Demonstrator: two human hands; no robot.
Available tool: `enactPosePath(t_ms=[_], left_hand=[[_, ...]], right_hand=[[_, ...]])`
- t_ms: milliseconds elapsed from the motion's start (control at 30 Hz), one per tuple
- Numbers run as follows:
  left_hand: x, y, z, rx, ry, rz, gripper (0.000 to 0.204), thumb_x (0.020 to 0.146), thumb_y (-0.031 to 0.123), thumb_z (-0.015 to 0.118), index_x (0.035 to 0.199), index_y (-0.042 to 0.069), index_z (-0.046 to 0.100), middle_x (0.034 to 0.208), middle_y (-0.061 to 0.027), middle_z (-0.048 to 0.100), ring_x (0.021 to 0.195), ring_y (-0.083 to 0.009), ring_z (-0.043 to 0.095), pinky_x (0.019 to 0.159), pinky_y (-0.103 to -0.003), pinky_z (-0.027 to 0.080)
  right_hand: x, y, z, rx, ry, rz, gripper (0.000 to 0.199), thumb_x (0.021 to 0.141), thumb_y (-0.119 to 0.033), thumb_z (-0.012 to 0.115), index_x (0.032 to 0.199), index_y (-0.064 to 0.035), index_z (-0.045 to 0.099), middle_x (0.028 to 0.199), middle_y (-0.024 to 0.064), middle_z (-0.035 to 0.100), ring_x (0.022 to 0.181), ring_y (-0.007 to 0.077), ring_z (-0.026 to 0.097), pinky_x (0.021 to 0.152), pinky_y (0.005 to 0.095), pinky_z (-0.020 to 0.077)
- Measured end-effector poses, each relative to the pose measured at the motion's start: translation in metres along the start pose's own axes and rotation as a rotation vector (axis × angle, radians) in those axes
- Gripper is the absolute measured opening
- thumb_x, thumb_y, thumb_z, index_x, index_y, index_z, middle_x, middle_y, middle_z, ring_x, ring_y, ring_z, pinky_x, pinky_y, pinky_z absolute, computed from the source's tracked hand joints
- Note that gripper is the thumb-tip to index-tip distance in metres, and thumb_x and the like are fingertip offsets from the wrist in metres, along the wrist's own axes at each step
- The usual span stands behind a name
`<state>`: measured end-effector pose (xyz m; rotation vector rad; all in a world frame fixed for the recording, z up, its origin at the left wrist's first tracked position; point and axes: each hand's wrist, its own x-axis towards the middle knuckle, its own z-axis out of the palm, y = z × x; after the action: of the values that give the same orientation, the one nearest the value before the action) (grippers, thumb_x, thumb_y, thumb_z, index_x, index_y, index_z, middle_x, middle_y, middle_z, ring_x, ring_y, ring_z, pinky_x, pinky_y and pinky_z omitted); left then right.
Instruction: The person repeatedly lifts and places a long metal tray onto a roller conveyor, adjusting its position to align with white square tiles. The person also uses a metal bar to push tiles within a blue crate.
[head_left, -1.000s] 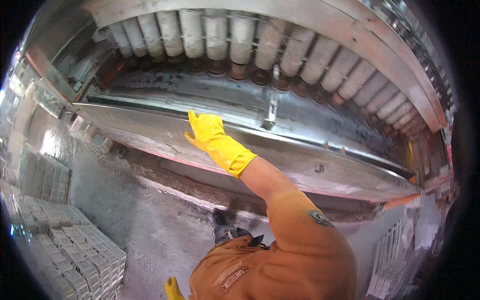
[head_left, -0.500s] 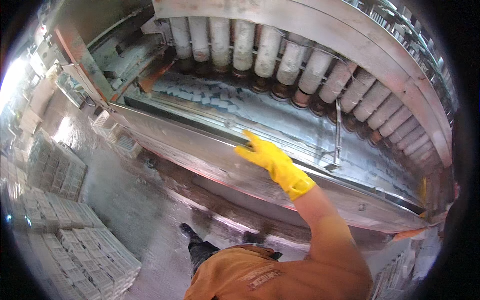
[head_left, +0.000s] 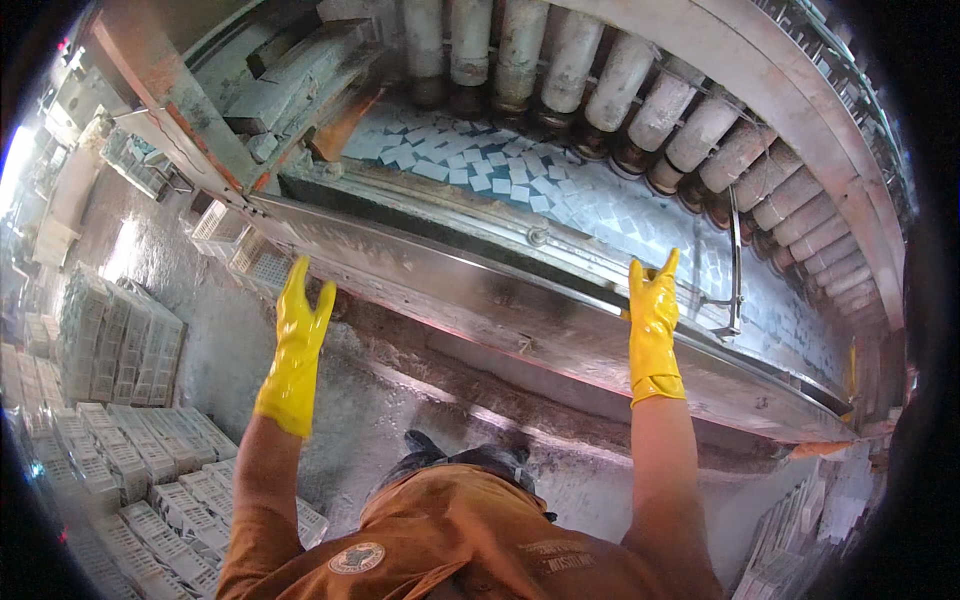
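Observation:
My left hand (head_left: 300,345), in a yellow rubber glove, is raised before the left part of the machine's metal front wall (head_left: 440,275). Its thumb stands apart from the fingers, and nothing is in it. Farther right, my right hand (head_left: 654,318), gloved the same way, reaches to the top edge of that wall with fingers apart and also holds nothing. Whether it touches the edge I cannot tell. Behind the wall, many pale rectangular pieces (head_left: 490,168) lie scattered over the wet machine bed. A metal rail (head_left: 540,238) runs along the bed's near side.
Thick upright cylinders (head_left: 570,65) stand in a row above the bed. A thin metal bracket (head_left: 736,265) rises right of my right hand. White perforated baskets (head_left: 262,268) sit by the machine's left end. Stacked white crates (head_left: 125,340) occupy the left floor, which looks wet.
My left hand has come into view at the left. My right hand has moved right along the machine edge. The view has shifted, and more pale pieces show on the bed.

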<state>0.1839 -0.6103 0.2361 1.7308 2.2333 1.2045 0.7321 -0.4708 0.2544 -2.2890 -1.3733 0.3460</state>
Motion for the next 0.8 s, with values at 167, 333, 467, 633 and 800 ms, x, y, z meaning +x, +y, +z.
enactPosePath(t_ms=[167,333,467,633,800], left_hand=[[0.141,0.029,0.045,0.101,-0.098,0.217,0.053,0.094,0.037,0.077,0.132,0.001,0.068,0.127,-0.0228,0.073,0.122,-0.0435,0.065,0.108,-0.049,0.049],[0.177,-0.001,0.097,0.523,-0.052,0.063,0.053,0.092,0.052,0.071,0.123,0.009,0.075,0.111,-0.0179,0.078,0.109,-0.0386,0.071,0.097,-0.050,0.054],[0.194,-0.004,0.101,0.579,-0.069,-0.149,0.053,0.087,0.052,0.074,0.121,0.011,0.077,0.106,-0.0160,0.079,0.101,-0.0375,0.074,0.089,-0.050,0.057],[0.194,-0.015,0.108,0.525,0.055,-0.092,0.051,0.086,0.049,0.074,0.118,0.010,0.078,0.102,-0.0198,0.079,0.097,-0.0401,0.074,0.090,-0.051,0.057],[0.197,-0.010,0.110,0.513,0.069,-0.114,0.049,0.086,0.048,0.074,0.116,0.009,0.079,0.100,-0.0206,0.078,0.097,-0.0415,0.074,0.090,-0.051,0.056]], right_hand=[[-0.006,0.006,0.001,0.130,0.171,-0.080,0.096,0.100,-0.045,0.068,0.172,-0.0162,0.011,0.140,0.0144,0.068,0.111,0.0333,0.073,0.094,0.0459,0.0565],[-0.002,-0.003,0.007,0.120,0.206,-0.137,0.093,0.102,-0.037,0.068,0.172,-0.0177,0.010,0.151,0.0140,0.061,0.116,0.0300,0.071,0.096,0.0425,0.0563],[-0.001,-0.011,0.009,0.172,0.204,-0.143,0.090,0.103,-0.035,0.068,0.172,-0.0173,0.013,0.152,0.0145,0.059,0.114,0.0292,0.070,0.098,0.0412,0.0547],[-0.007,-0.012,0.003,0.375,0.214,-0.139,0.087,0.105,-0.027,0.069,0.172,-0.0206,0.014,0.148,0.0181,0.062,0.116,0.0273,0.070,0.097,0.0392,0.0554],[-0.004,-0.009,0.005,0.366,0.161,-0.105,0.081,0.106,-0.026,0.067,0.172,-0.0205,0.019,0.146,0.0170,0.062,0.119,0.0229,0.067,0.101,0.0389,0.0530]])
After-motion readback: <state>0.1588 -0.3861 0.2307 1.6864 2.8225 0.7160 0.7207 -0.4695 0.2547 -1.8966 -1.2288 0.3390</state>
